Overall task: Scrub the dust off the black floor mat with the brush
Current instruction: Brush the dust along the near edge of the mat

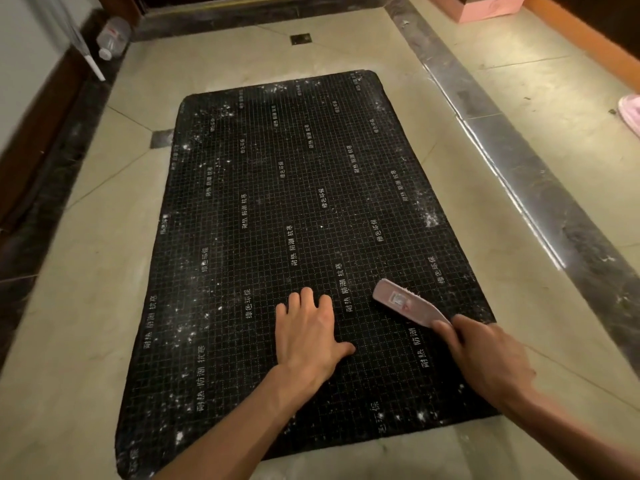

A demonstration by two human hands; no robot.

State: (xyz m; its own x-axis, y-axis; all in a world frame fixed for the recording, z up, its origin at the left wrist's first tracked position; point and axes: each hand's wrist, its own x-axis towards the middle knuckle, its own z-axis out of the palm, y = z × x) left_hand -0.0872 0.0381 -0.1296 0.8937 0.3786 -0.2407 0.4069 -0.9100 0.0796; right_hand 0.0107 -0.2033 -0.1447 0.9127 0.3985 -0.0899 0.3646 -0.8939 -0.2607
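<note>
The black floor mat lies flat on the tiled floor, gridded with white lines and printed characters. White dust specks show mostly along its left side, far edge and near edge. My left hand presses flat on the mat's near middle, fingers spread. My right hand grips the handle of a pale pink brush, whose head rests bristles-down on the mat just right of my left hand.
A clear plastic bottle lies by the far left wall. A dark marble strip runs along the mat's right. A pink box stands far right, a pink slipper at the right edge, a floor drain beyond the mat.
</note>
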